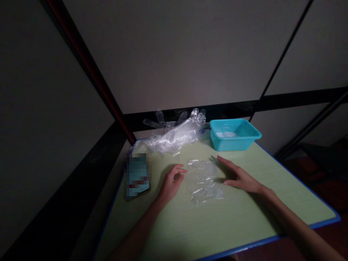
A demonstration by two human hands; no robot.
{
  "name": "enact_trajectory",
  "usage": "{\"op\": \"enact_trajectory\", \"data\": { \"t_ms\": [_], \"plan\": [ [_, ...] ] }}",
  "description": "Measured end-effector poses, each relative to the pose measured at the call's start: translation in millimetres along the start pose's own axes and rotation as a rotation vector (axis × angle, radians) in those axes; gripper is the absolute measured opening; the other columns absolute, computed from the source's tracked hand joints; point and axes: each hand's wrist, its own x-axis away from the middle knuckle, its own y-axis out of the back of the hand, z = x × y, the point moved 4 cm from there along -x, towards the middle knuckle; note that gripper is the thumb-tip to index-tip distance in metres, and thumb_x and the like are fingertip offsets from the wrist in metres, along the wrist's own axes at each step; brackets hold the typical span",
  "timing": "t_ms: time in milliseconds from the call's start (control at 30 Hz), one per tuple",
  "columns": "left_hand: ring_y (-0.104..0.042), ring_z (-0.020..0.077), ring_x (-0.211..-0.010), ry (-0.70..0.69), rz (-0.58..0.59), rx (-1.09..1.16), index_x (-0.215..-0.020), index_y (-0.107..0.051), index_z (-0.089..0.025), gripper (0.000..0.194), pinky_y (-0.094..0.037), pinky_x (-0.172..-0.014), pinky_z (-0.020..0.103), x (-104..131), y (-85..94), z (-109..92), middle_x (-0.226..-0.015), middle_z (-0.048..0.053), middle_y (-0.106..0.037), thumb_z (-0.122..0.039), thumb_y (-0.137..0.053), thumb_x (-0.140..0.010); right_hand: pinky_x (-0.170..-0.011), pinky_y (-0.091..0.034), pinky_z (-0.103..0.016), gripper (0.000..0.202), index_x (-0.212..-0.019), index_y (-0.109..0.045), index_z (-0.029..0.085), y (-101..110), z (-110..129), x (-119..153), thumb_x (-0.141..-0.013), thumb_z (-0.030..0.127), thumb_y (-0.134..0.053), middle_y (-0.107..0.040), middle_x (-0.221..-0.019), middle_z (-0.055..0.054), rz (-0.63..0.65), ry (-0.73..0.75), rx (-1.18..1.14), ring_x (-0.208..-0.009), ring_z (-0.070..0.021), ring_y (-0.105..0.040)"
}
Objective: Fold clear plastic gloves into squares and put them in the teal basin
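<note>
A clear, crinkled plastic piece (206, 183) lies flat on the light green table (174, 232). Just left of it is my left hand (172, 181), fingers apart and bent, with nothing held. On the other side my right hand (240, 178) is held over the table, thumb and fingers spread and holding nothing; its fingertips are near the plastic's right edge. Behind them, a heap of clear plastic gloves (175, 137) rests at the table's back edge, some glove fingers sticking up against the wall.
A turquoise basin (232, 142) stands at the back right with something whitish inside. A phone-like object (138, 175), partly pixelated, lies near the left edge. Walls rise close behind and to the left; the table has a blue rim.
</note>
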Motion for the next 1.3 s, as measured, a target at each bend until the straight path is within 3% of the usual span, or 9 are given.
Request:
{"op": "enact_trajectory", "data": {
  "t_ms": [133, 233, 333, 500, 700, 1133, 1300],
  "plan": [
    [-0.058, 0.0192, -0.081, 0.046, -0.070, 0.133, -0.080, -0.056, -0.015, 0.016, -0.039, -0.072, 0.028, -6, 9.5, 3, -0.083, 0.007, -0.066, -0.026, -0.054, -0.069, -0.086, -0.043, -0.042, 0.042, -0.110, -0.053, 0.018, 16, -11, 13, -0.077, 0.044, -0.052, -0.058, -0.110, -0.011, -0.274, -0.210, -0.280, -0.100, -0.0240, -0.055],
    [-0.059, 0.0181, -0.074, 0.072, -0.078, 0.159, -0.089, -0.052, -0.014, 0.023, -0.039, -0.069, 0.028, -7, 12.6, 4, -0.075, 0.006, -0.067, -0.029, -0.053, -0.071, -0.071, -0.049, -0.037, 0.032, -0.091, -0.059, 0.016, 29, -10, 27, -0.077, 0.044, -0.052, -0.065, -0.087, -0.009, -0.405, -0.282, -0.226, -0.079, -0.0223, -0.061],
    [-0.059, 0.0177, -0.074, 0.082, -0.082, 0.185, -0.089, -0.051, -0.014, 0.025, -0.040, -0.070, 0.028, -5, 11.7, 3, -0.075, 0.006, -0.067, -0.030, -0.054, -0.071, -0.065, -0.048, -0.033, 0.026, -0.080, -0.061, 0.017, 30, 9, 36, -0.081, 0.039, -0.047, -0.063, -0.079, -0.008, -0.321, -0.132, 0.000, -0.074, -0.0197, -0.059],
    [-0.061, 0.0179, -0.073, 0.045, -0.006, 0.272, -0.091, -0.049, -0.014, 0.027, -0.041, -0.066, 0.027, -1, 3.1, -3, -0.076, 0.006, -0.066, -0.032, -0.055, -0.072, -0.069, -0.043, -0.033, 0.023, -0.080, -0.061, 0.018, -2, 47, 47, -0.087, 0.023, -0.040, -0.059, -0.075, -0.005, -0.077, 0.245, 0.460, -0.072, -0.0156, -0.054],
    [-0.062, 0.0173, -0.073, 0.056, 0.119, 0.215, -0.094, -0.047, -0.015, 0.025, -0.041, -0.063, 0.025, 3, -5.3, -2, -0.078, 0.005, -0.065, -0.031, -0.052, -0.076, -0.066, -0.038, -0.033, 0.025, -0.072, -0.057, 0.016, -29, 61, 46, -0.087, 0.013, -0.037, -0.055, -0.069, -0.002, 0.054, 0.448, 0.786, -0.067, -0.0157, -0.049],
    [-0.061, 0.0153, -0.069, 0.033, 0.156, 0.160, -0.092, -0.047, -0.015, 0.019, -0.043, -0.068, 0.027, 2, -10.9, -1, -0.075, 0.003, -0.063, -0.023, -0.050, -0.075, -0.059, -0.033, -0.031, 0.030, -0.061, -0.052, 0.018, -34, 66, 37, -0.087, 0.013, -0.038, -0.054, -0.065, -0.001, 0.104, 0.563, 0.837, -0.063, -0.0144, -0.046],
    [-0.061, 0.0154, -0.071, 0.037, 0.158, 0.139, -0.092, -0.048, -0.014, 0.018, -0.044, -0.070, 0.028, 3, -11.6, -3, -0.074, 0.004, -0.063, -0.020, -0.049, -0.075, -0.060, -0.039, -0.031, 0.026, -0.070, -0.056, 0.017, -32, 63, 39, -0.087, 0.013, -0.037, -0.058, -0.071, -0.002, 0.050, 0.553, 0.829, -0.064, -0.0148, -0.051]
  ]
}}
